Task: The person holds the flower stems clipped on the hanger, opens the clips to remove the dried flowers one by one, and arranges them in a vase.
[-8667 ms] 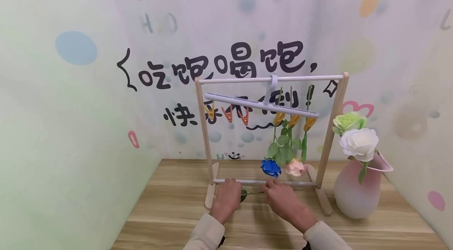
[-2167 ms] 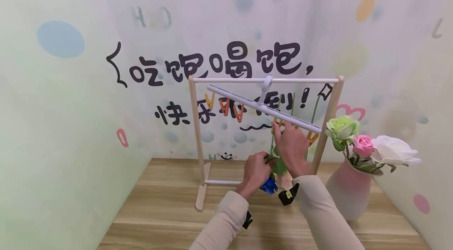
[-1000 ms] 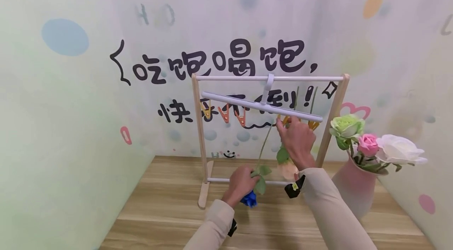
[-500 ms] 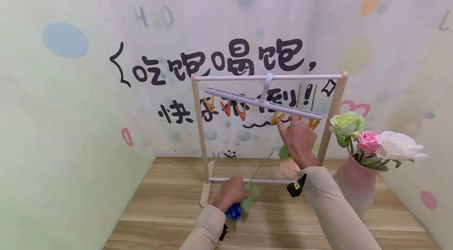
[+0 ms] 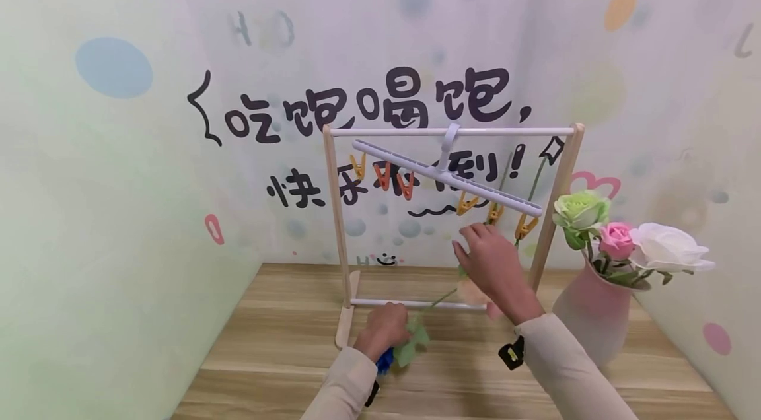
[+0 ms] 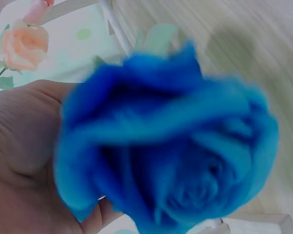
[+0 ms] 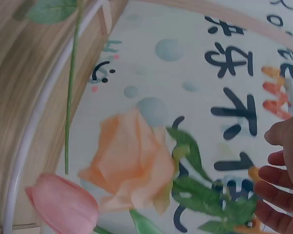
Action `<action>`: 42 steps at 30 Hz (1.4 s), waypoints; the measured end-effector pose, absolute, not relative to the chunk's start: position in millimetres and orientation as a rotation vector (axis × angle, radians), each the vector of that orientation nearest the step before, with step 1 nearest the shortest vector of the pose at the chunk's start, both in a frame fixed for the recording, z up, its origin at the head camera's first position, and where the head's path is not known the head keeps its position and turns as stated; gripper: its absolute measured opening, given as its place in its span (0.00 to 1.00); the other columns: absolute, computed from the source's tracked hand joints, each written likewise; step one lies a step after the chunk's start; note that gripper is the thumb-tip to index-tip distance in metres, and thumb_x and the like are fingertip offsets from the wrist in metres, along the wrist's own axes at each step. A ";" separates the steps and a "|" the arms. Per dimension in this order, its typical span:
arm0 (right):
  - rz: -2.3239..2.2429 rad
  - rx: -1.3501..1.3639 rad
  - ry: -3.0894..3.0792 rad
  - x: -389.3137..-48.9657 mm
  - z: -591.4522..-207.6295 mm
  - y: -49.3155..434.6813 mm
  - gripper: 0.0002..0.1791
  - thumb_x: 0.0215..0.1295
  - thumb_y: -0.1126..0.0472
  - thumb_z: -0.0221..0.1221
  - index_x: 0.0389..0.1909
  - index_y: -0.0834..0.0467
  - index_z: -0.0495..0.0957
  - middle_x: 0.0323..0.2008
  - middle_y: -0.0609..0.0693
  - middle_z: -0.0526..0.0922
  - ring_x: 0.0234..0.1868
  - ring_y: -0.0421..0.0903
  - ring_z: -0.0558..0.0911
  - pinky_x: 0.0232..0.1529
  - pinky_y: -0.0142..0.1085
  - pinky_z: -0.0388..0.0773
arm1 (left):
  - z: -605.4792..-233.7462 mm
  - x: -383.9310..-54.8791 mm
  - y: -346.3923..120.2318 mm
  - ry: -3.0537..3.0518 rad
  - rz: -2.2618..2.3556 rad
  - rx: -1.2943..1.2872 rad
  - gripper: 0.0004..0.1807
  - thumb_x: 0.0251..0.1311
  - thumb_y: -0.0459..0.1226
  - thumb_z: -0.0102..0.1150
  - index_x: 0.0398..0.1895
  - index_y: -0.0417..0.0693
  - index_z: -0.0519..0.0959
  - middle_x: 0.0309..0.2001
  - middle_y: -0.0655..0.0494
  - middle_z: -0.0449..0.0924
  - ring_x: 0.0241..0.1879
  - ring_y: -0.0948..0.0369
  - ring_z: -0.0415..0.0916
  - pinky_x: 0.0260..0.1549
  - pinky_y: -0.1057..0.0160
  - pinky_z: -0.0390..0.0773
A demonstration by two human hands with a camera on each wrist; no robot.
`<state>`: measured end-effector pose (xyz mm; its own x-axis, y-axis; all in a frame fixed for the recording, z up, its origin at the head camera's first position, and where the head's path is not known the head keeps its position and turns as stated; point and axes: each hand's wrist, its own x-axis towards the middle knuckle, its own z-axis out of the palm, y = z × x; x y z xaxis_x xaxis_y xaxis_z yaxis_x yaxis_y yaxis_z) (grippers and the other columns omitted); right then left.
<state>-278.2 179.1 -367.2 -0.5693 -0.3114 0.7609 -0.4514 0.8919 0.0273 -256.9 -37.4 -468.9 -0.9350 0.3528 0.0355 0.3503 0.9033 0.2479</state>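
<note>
Low at the front of the rack, my left hand [image 5: 383, 326] grips the stem of a blue rose [image 5: 385, 362] just behind its bloom. The bloom fills most of the left wrist view, and the green stem [image 7: 71, 97] points up and right. My right hand [image 5: 490, 260] is off the clips, fingers loosely bent and holding nothing, just below a yellow clip [image 5: 467, 203] with no flower in it. Behind that hand hang a peach rose [image 7: 136, 161] and a pink tulip [image 7: 66, 202], heads down, their stems in the other yellow clips [image 5: 526, 227] of the tilted hanger [image 5: 404, 162].
A wooden rack [image 5: 334, 222] carries the hanger on its white top bar [image 5: 386, 133]. Yellow and orange clips [image 5: 405, 186] hang unused on the left half. At right stands a pink-white vase [image 5: 594, 327] with green, pink and white roses [image 5: 668, 248]. Walls enclose the wooden table [image 5: 285, 367].
The blue rose has come out of its clip, and my left hand has carried it down and left. My right hand has let go of the clip and dropped lower. Earlier, a pink rose joined the vase.
</note>
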 end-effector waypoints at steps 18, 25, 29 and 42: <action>-0.248 0.888 -2.336 -231.1 -457.3 143.9 0.07 0.56 0.57 0.67 0.32 0.54 0.81 0.45 0.51 0.82 0.47 0.51 0.79 0.43 0.44 0.76 | -462.2 -248.6 -31.8 3.426 -0.167 0.649 0.06 0.52 0.37 0.70 0.22 0.54 0.83 0.34 0.54 0.78 0.40 0.57 0.71 0.41 0.58 0.69; -0.279 0.891 -2.311 -225.8 -469.4 140.7 0.09 0.52 0.54 0.70 0.27 0.52 0.80 0.36 0.47 0.80 0.40 0.49 0.76 0.37 0.41 0.73 | -456.1 -244.9 -28.1 3.486 -0.308 0.707 0.06 0.52 0.39 0.71 0.22 0.55 0.83 0.37 0.56 0.78 0.41 0.57 0.70 0.41 0.58 0.67; -0.265 0.863 -2.332 -222.6 -469.5 137.8 0.05 0.54 0.59 0.68 0.28 0.55 0.82 0.33 0.48 0.80 0.36 0.48 0.77 0.33 0.40 0.75 | -452.1 -242.2 -24.9 3.562 -0.258 0.783 0.10 0.52 0.38 0.71 0.20 0.55 0.79 0.38 0.56 0.78 0.44 0.57 0.69 0.42 0.58 0.66; 0.030 0.571 -2.358 -210.5 -450.3 132.3 0.11 0.51 0.64 0.71 0.21 0.57 0.76 0.18 0.47 0.72 0.17 0.43 0.74 0.13 0.33 0.65 | -438.1 -236.0 -13.1 3.774 -0.143 0.947 0.07 0.51 0.38 0.74 0.31 0.56 0.85 0.55 0.52 0.78 0.64 0.52 0.65 0.51 0.53 0.70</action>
